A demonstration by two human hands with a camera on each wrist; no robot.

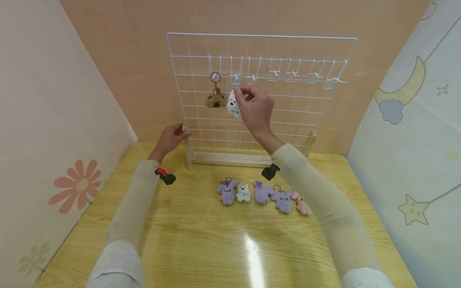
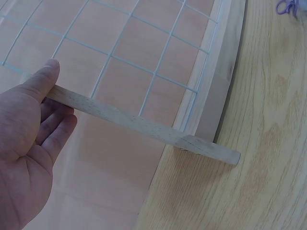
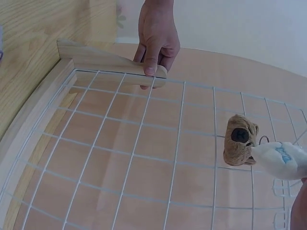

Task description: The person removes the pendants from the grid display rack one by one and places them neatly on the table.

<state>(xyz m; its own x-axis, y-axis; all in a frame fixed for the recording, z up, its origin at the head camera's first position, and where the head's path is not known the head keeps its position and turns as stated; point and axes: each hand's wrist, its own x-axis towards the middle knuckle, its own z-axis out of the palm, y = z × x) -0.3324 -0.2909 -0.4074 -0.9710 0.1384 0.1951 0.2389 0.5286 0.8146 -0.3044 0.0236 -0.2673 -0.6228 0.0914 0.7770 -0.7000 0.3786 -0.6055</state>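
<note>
In the head view my right hand [image 1: 256,108] pinches a small white plush bear keychain [image 1: 233,105] near its top, in front of the white wire grid [image 1: 262,36]. Its light blue clasp [image 1: 236,81] is right at one of the white hooks [image 1: 253,78]. A brown plush bear-head keychain [image 1: 216,100] hangs beside it by a dark ring. At the rack's left side, my left hand [image 1: 171,138] grips the wooden upright [image 2: 120,117], thumb in front and fingers behind. The right wrist view shows the white bear [image 3: 280,160] close to the brown head [image 3: 238,139].
Several more hooks run rightward along the grid. On the wooden table [image 1: 201,244] before the rack lie lavender plush keychains [image 1: 227,194], another white bear [image 1: 243,193] and a pink one [image 1: 302,205], partly behind my right sleeve. Decorated panels [image 1: 407,160] stand at both sides.
</note>
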